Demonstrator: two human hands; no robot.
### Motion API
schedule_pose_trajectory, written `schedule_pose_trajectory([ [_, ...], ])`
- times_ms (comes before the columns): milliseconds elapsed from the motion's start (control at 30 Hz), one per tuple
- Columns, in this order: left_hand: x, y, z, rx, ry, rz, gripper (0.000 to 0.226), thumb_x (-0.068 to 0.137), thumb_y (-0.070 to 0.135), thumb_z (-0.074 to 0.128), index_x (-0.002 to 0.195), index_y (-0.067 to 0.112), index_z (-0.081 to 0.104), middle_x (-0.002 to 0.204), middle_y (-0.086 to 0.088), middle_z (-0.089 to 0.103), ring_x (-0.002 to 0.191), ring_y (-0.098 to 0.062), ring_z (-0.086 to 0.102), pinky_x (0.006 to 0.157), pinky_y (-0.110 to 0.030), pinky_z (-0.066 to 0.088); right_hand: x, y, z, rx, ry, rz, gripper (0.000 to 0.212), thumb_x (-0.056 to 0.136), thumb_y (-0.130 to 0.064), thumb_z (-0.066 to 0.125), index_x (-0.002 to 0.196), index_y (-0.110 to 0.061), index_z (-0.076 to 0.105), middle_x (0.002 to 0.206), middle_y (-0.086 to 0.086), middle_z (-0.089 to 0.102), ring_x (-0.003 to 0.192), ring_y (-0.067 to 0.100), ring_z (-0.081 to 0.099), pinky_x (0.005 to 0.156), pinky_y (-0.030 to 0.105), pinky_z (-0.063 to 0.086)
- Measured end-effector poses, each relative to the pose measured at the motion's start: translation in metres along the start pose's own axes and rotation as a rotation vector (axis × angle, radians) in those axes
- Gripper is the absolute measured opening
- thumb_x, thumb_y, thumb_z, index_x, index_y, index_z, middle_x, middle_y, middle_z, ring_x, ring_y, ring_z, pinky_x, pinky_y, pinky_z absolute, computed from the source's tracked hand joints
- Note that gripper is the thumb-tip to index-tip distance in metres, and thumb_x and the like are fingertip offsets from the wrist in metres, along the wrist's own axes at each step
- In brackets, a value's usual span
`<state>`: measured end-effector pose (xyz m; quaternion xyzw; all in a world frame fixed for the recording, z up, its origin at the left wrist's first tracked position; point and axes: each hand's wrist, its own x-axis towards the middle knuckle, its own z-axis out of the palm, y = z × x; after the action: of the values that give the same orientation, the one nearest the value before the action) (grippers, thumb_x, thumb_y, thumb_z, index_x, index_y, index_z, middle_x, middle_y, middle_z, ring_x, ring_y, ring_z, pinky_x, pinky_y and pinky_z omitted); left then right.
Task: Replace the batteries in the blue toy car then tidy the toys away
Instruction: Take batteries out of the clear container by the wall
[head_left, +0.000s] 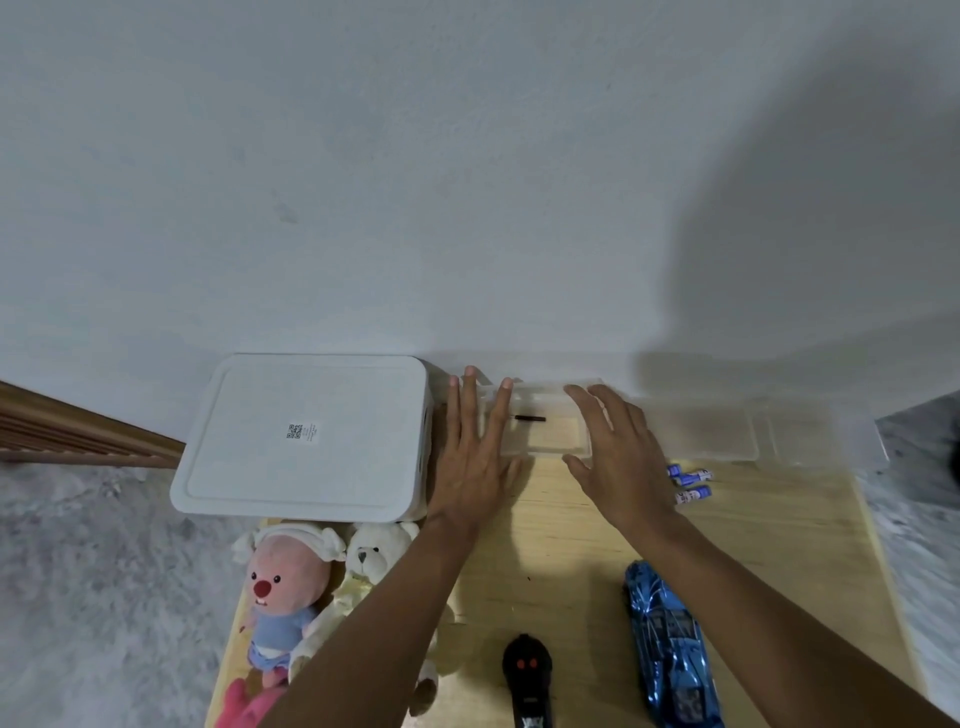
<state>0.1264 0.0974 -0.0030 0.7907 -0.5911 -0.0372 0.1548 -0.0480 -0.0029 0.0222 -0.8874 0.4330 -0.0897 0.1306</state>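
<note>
Left hand (475, 467) and right hand (618, 457), fingers spread and empty, reach clear plastic tray (545, 453) at twelve o'clock while shiny blue toy car (670, 649), five o'clock, seemingly lies not yet opened.

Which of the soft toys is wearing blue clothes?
The pink-faced plush with the red nose and white cap; the white teddy bear to its right shows no blue.

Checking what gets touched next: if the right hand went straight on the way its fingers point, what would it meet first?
Probably the clear plastic box by the wall: the right hand is at its right end, contact unclear.
</note>
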Motion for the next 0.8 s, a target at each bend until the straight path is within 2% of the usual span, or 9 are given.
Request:
schedule_pose_trajectory([
  [133, 0.002, -0.003, 0.004, -0.024, 0.043, 0.001, 0.077, 0.102, 0.052, 0.044, 0.165, 0.017, 0.018, 0.170, -0.022, -0.005, 0.158, -0.040, -0.010, 0.127, -0.054, 0.014, -0.003, -0.002, 0.002, 0.009, 0.011, 0.014, 0.084, 0.084, -0.033, 0.077, 0.154, -0.031, 0.030, 0.152, 0.001, 0.041, 0.131, 0.024, 0.045, 0.096, 0.041, 0.052],
  [200, 0.003, -0.004, 0.005, -0.041, 0.046, -0.004, 0.079, 0.099, 0.057, 0.038, 0.165, 0.017, 0.020, 0.171, -0.022, -0.004, 0.158, -0.039, -0.010, 0.127, -0.050, 0.009, -0.004, -0.005, 0.002, 0.035, 0.104, -0.005, 0.065, 0.090, -0.032, 0.069, 0.148, -0.023, 0.042, 0.140, 0.003, 0.052, 0.120, 0.024, 0.052, 0.091, 0.041, 0.052],
  [267, 0.003, -0.005, 0.007, -0.041, 0.048, -0.008, 0.080, 0.097, 0.059, 0.033, 0.164, 0.017, 0.021, 0.171, -0.022, -0.003, 0.158, -0.039, -0.010, 0.127, -0.051, 0.012, -0.006, -0.007, 0.003, 0.102, 0.192, -0.074, 0.040, 0.093, -0.023, 0.065, 0.131, -0.016, 0.056, 0.119, 0.004, 0.062, 0.104, 0.025, 0.058, 0.084, 0.042, 0.053],
  [333, 0.003, -0.005, 0.008, -0.045, 0.052, -0.007, 0.080, 0.097, 0.057, 0.039, 0.164, 0.017, 0.022, 0.170, -0.023, -0.002, 0.158, -0.039, -0.010, 0.126, -0.054, 0.016, -0.003, -0.010, 0.008, 0.099, 0.159, -0.163, 0.022, 0.092, -0.015, 0.064, 0.114, -0.015, 0.065, 0.104, 0.002, 0.066, 0.093, 0.024, 0.063, 0.080, 0.041, 0.054],
  [433, 0.003, -0.005, 0.009, -0.053, 0.057, -0.005, 0.080, 0.097, 0.058, 0.034, 0.164, 0.016, 0.022, 0.170, -0.023, -0.001, 0.158, -0.039, -0.009, 0.126, -0.055, 0.018, 0.017, -0.012, 0.020, -0.001, -0.032, -0.185, 0.026, 0.089, -0.007, 0.066, 0.113, -0.015, 0.070, 0.105, 0.002, 0.070, 0.094, 0.027, 0.066, 0.080, 0.039, 0.057],
  [533, 0.003, -0.004, 0.007, -0.024, 0.057, -0.009, 0.081, 0.097, 0.060, 0.030, 0.164, 0.017, 0.021, 0.170, -0.023, -0.001, 0.158, -0.039, -0.008, 0.129, -0.045, 0.005, 0.040, -0.017, 0.026, 0.022, -0.180, -0.107, 0.032, 0.095, -0.008, 0.056, 0.124, -0.017, 0.067, 0.116, 0.000, 0.068, 0.103, 0.029, 0.062, 0.083, 0.037, 0.054],
  [567, 0.003, -0.003, 0.006, -0.014, 0.053, -0.016, 0.081, 0.097, 0.061, 0.031, 0.164, 0.017, 0.021, 0.171, -0.023, -0.001, 0.158, -0.039, -0.008, 0.129, -0.042, 0.002, 0.046, -0.019, 0.027, 0.020, -0.207, -0.085, 0.033, 0.095, -0.009, 0.054, 0.124, -0.018, 0.066, 0.117, 0.001, 0.068, 0.103, 0.029, 0.062, 0.082, 0.037, 0.053],
  [667, 0.003, -0.001, 0.008, 0.017, 0.041, -0.043, 0.081, 0.097, 0.058, 0.041, 0.165, 0.019, 0.019, 0.171, -0.023, -0.001, 0.158, -0.039, -0.006, 0.127, -0.046, 0.011, 0.053, -0.023, 0.034, -0.036, -0.262, -0.053, 0.031, 0.092, -0.008, 0.056, 0.120, -0.018, 0.067, 0.113, 0.004, 0.071, 0.101, 0.028, 0.066, 0.079, 0.036, 0.054],
  [800, 0.002, -0.001, 0.008, 0.043, 0.049, -0.049, 0.085, 0.097, 0.050, 0.060, 0.165, 0.020, 0.019, 0.171, -0.022, 0.000, 0.158, -0.040, -0.003, 0.123, -0.042, -0.002, 0.056, -0.026, 0.044, -0.018, -0.254, 0.058, 0.022, 0.088, -0.004, 0.062, 0.104, -0.013, 0.074, 0.100, 0.009, 0.073, 0.094, 0.030, 0.069, 0.075, 0.033, 0.054],
])
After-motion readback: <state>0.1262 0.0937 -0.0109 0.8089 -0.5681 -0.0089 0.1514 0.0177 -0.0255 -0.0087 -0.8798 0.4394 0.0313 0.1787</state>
